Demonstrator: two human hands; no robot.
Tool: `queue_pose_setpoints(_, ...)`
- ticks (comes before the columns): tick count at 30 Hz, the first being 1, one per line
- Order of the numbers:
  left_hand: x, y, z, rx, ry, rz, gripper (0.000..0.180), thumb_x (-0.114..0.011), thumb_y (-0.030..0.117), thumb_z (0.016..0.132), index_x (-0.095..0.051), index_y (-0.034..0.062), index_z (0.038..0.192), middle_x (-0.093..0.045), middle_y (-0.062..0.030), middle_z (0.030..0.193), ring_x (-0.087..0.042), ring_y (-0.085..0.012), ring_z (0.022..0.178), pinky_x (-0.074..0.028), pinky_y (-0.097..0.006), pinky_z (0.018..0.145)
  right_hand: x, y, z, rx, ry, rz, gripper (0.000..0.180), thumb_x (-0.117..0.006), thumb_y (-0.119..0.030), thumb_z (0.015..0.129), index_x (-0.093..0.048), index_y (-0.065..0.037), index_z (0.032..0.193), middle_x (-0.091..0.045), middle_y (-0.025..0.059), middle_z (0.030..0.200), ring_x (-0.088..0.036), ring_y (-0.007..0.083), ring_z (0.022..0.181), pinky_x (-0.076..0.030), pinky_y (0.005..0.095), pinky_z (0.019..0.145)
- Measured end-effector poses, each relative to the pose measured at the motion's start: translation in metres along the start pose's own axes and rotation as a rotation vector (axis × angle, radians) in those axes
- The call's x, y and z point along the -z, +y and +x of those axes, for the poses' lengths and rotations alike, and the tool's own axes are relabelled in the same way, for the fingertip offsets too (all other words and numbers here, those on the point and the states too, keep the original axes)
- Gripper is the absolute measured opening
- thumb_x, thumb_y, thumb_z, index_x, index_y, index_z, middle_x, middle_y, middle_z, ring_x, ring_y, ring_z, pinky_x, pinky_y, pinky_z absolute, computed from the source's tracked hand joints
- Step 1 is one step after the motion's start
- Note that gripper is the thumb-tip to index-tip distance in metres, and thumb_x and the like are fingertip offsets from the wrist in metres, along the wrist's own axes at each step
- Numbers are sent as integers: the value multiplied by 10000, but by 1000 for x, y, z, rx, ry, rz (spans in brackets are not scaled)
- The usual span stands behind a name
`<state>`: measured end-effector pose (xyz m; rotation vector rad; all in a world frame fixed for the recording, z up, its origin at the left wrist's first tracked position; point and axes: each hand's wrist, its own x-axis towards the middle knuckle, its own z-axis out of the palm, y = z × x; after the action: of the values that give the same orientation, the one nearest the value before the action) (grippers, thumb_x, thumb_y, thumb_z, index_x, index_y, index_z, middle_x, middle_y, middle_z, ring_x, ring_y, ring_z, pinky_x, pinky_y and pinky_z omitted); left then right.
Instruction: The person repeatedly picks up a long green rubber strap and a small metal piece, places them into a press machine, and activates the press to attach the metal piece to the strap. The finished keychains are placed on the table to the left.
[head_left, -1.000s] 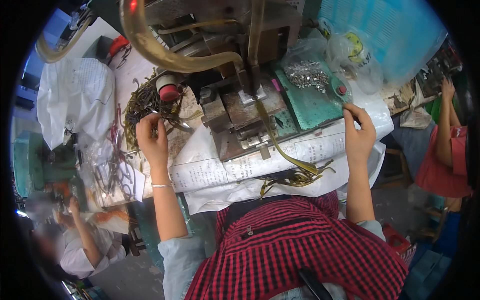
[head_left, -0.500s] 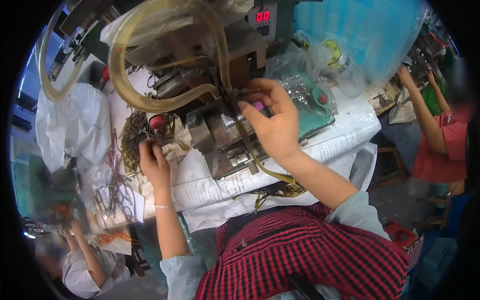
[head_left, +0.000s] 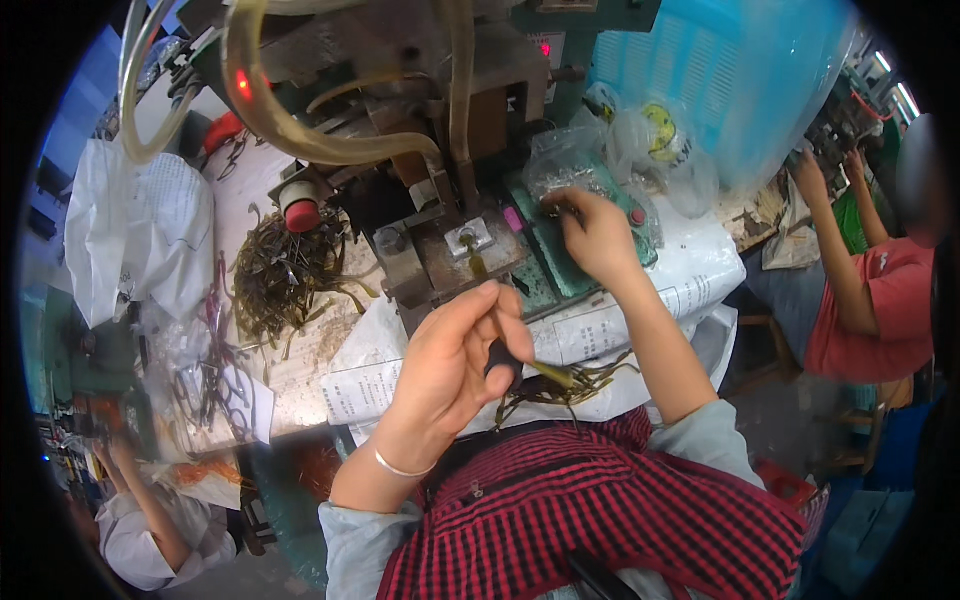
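At front edge: left hand now pinching dark piece | right hand moved to green tray, fingers curled

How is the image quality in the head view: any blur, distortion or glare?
Head view: strong fisheye bending and a black rim; the left hand and right hand are fairly sharp; the lower left edge is smeared; the blue plastic sheet looks bright, slightly washed out.

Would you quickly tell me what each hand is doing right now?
Left hand: closed around a small dark tool.
Right hand: fingers pinched at the small parts on the green tray; grip unclear.
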<state>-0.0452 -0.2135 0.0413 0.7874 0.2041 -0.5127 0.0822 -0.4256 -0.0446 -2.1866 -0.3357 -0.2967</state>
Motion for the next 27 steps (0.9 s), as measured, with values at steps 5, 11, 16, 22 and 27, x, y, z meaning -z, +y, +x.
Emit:
queue_pose_setpoints(5, 0, -10, 13, -22, 52, -79, 285, -483, 307, 1091, -606, 65, 1004, -690, -95, 747, -562, -127, 466, -348, -199, 365, 12, 20, -33, -33, -27, 49, 256, -569, -5, 876, -741, -55, 1058, -741, 172, 1041, -702, 367, 999, -546, 423, 889)
queue_pose_setpoints(11, 2, -18, 15, -62, 19, -145, 276, -474, 291, 1091, -601, 69, 988, -679, -95, 723, -535, -116, 427, -329, -189, 340, 30, 37, -28, 14, 259, 42, 207, -598, -31, 868, -730, -43, 1026, -732, 151, 1035, -685, 362, 1004, -531, 420, 890)
queue_pose_setpoints(16, 4, -17, 18, -84, 16, -97, 285, -469, 295, 1096, -609, 62, 1011, -692, -104, 752, -541, -116, 446, -317, -198, 347, 30, 20, -53, -40, 7, -165, 112, -725, -89, 804, -733, -65, 912, -673, 103, 909, -639, 333, 957, -509, 419, 849)
queue_pose_setpoints(22, 23, -20, 3, -89, -66, 142, 345, -503, 344, 1094, -597, 12, 1111, -735, -165, 847, -626, -168, 484, -451, -207, 394, 17, 20, -42, 37, -8, -354, 120, -786, -137, 788, -743, -66, 874, -657, 123, 932, -615, 355, 1001, -496, 467, 863)
queue_pose_setpoints(27, 71, -45, -44, -237, 142, 451, 202, -560, 209, 1080, -629, 24, 1120, -752, -130, 988, -715, -171, 770, -551, -271, 644, 9, 17, -53, 114, 93, -513, 81, -705, -52, 856, -668, -19, 920, -664, 172, 926, -640, 382, 918, -506, 466, 815)
